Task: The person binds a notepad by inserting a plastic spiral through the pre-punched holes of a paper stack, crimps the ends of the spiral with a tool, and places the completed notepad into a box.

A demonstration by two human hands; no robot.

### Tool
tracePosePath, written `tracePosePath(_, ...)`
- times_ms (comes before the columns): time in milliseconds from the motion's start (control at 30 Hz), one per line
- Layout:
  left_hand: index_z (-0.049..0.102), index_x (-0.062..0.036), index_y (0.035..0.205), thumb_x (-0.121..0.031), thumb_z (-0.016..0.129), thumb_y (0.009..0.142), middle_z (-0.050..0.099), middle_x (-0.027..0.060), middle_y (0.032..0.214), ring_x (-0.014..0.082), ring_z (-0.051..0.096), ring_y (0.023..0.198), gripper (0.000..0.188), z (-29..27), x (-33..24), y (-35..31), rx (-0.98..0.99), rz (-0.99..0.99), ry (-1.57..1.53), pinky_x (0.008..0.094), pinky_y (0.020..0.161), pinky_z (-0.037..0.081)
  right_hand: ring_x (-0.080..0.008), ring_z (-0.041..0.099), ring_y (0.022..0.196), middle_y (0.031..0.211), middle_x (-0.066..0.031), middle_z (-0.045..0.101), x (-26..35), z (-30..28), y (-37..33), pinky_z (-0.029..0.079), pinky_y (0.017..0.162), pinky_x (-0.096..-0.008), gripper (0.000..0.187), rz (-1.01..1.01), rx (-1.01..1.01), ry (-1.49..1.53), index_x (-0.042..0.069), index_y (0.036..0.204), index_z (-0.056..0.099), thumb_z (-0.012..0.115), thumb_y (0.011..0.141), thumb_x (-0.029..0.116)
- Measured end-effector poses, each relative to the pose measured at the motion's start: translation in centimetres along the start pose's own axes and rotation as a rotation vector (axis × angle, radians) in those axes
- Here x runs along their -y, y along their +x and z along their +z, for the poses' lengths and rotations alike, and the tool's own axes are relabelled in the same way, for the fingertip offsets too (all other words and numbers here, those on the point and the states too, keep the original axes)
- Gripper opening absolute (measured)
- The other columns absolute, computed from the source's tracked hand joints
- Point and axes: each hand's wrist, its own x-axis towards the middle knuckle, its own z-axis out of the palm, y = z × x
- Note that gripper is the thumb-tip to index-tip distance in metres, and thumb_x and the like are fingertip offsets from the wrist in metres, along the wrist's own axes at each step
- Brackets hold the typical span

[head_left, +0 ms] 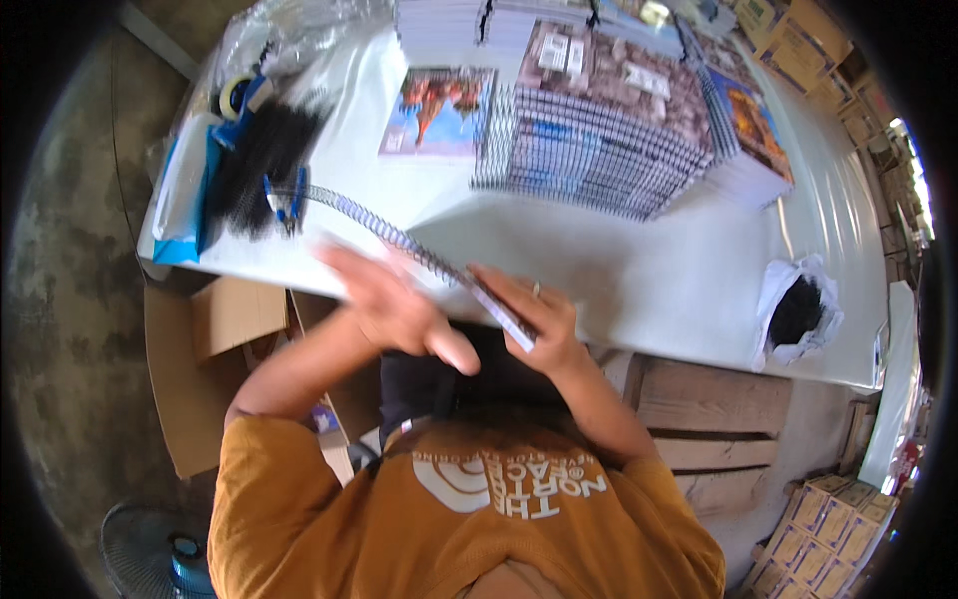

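My right hand (539,317) grips a thin spiral-bound book (506,313), seen nearly edge-on at the table's front edge. A long dark coil (371,222) runs along its spine and sticks out far past it to the upper left. My left hand (394,304) is blurred by motion beside the coil, fingers stretched out and apart; nothing shows in it. Blue-handled pliers (286,205) lie at the coil's far end, next to a heap of black binding coils (264,150).
A tall stack of spiral-bound books (599,150) stands at the back of the white table (639,265), with a single book (436,110) left of it. A white bag with black contents (798,309) sits at right. Below are an open cardboard box (185,384) and a fan (150,549).
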Motion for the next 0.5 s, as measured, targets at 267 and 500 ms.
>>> tracePosePath(267, 0.017, -0.0079, 0.142, -0.073, 0.035, 0.078, 0.018, 0.0308, 0.140, 0.0518, 0.014, 0.129, 0.093, 1.4, -2.3, 0.2, 0.113, -0.073, -0.040, 0.0630, 0.101, 0.013, -0.0291, 0.064, 0.090, 0.104, -0.0158, 0.063, 0.1, 0.2, -0.1, 0.052, 0.075, -0.0344, 0.044, 0.075, -0.023, 0.030, 0.001, 0.117, 0.055, 0.062, 0.074, -0.003)
tracePosePath(500, 0.022, 0.0020, 0.139, -0.078, 0.030, 0.075, 0.017, 0.0334, 0.139, 0.0441, 0.011, 0.134, 0.103, 3.3, -4.0, -7.1, 0.157, -0.205, -0.249, 0.0556, 0.106, 0.000, -0.0273, 0.064, 0.091, 0.103, -0.0153, 0.064, 0.6, 0.7, -0.5, 0.051, 0.076, -0.0328, 0.038, 0.163, -0.047, 0.115, 0.000, 0.113, 0.057, 0.063, 0.075, -0.001)
